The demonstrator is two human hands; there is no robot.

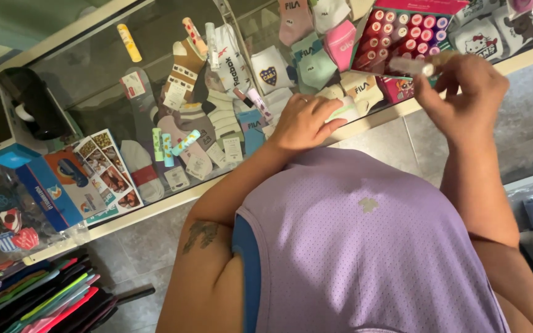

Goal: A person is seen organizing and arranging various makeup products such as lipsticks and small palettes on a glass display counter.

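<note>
Glass-topped display counter (pixel 155 24), pale frame. Under the glass: folded socks (pixel 229 117) in several colours, mostly packed side by side. On top, a yellow tube (pixel 129 42) near the far edge, a cluster of pastel tubes (pixel 171 147) just beside the socks. Counter end: black card terminal (pixel 35 102), blue box (pixel 44 191) touching a leaflet with food photos (pixel 109 172). Floor is grey tile (pixel 149 246); stacked coloured folders (pixel 38 296) sit below the counter.
</note>
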